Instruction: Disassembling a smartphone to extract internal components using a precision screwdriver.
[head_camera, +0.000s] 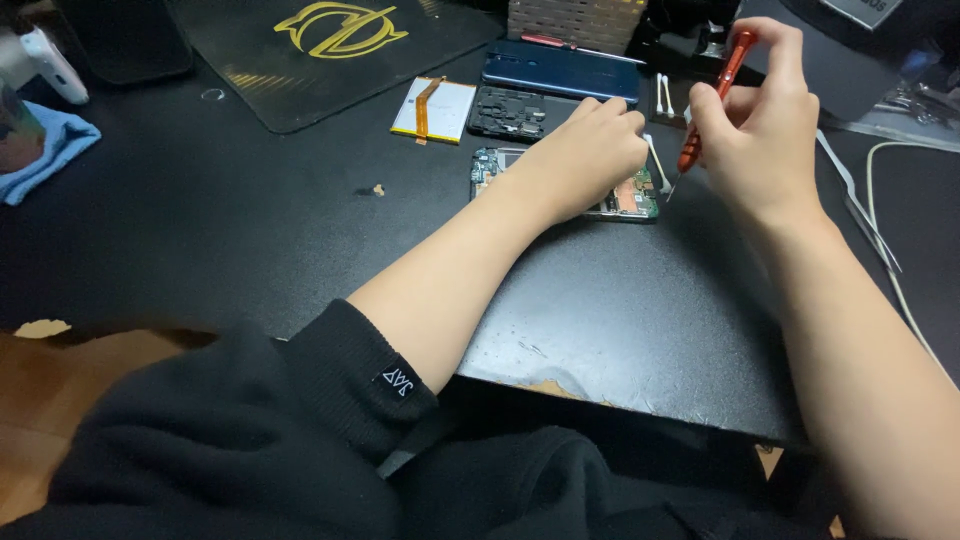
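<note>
Opened phone (630, 195) mid-disassembly: battery (435, 108), inner frame (508, 112) and blue back cover (560, 68) lie beyond it; left hand (585, 150) presses it, fingers together; right hand (760, 120) pinches a red screwdriver (712, 100), tip apparently at its right edge.

Matt black table top (620, 320) with chipped edge, glossy blue phone cover (560, 68), soft blue cloth (50, 150), orange plastic screwdriver (715, 95).

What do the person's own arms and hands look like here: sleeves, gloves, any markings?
Both hands are bare, with no gloves, rings or watch in view. The left hand belongs to an arm with a black sweatshirt sleeve pushed up toward the elbow; its ribbed cuff carries a small black tag with white markings. The right hand and its forearm show no sleeve.
</note>
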